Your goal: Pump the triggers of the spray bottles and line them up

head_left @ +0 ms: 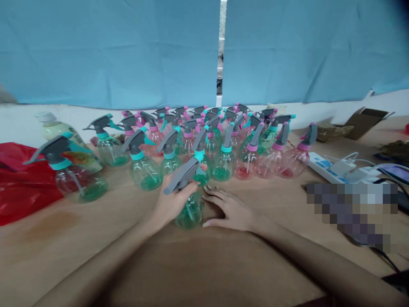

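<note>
My left hand [174,198] is wrapped round the neck of a green spray bottle [190,213] with a grey trigger head and turquoise collar. That bottle stands nearest to me, at the front of a crowd of similar ones. Just right of it, my right hand [231,209] lies flat on the table with its fingers spread, holding nothing. Close beyond my hands stand another green spray bottle [223,164] and a pink spray bottle [246,166]. Off to the left, a separate green spray bottle [81,183] stands apart from the rest.
A red plastic bag [27,183] and a large labelled bottle [60,130] lie at the left. To the right are a white power strip [329,168] with chargers, a blurred-out flat object [348,217] and an open cardboard box [366,123]. Blue cloth [111,51] covers the wall behind.
</note>
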`<state>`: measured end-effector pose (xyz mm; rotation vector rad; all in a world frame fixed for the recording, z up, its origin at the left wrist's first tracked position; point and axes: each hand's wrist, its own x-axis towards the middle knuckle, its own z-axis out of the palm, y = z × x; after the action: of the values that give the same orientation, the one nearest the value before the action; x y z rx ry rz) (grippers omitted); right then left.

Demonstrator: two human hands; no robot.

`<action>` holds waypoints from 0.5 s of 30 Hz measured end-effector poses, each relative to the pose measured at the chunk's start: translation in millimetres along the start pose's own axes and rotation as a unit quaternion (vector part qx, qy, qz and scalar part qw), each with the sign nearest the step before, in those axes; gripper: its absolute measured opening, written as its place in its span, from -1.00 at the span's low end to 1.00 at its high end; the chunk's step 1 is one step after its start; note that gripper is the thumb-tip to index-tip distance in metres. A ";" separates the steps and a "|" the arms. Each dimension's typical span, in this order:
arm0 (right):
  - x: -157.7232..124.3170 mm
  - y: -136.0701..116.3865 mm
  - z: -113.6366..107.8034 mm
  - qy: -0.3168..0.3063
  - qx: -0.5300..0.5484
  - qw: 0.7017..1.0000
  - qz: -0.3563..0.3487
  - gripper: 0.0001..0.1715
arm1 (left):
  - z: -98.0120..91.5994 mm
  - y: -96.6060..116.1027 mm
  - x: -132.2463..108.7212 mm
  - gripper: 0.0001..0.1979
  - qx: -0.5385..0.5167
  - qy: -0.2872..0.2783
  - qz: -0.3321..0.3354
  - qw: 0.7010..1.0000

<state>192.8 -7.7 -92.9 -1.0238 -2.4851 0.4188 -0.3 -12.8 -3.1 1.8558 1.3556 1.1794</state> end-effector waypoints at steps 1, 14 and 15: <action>-0.1 0.1 0.2 0.001 0.001 1.000 0.000 -0.04 | -0.1 -0.4 0.3 -0.88 -0.002 0.000 0.001 1.000; -0.1 1.6 1.3 0.003 0.006 1.000 -0.002 -0.06 | -1.6 5.8 2.1 -0.82 -0.018 -0.037 0.028 0.999; -0.1 1.5 1.1 0.002 0.005 1.000 -0.002 -0.06 | -1.6 5.9 2.0 -0.79 -0.020 -0.041 0.033 0.998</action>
<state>193.2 -6.8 -94.5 -1.0150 -2.4777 0.4278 1.1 -13.1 3.1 1.9119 1.2262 1.1428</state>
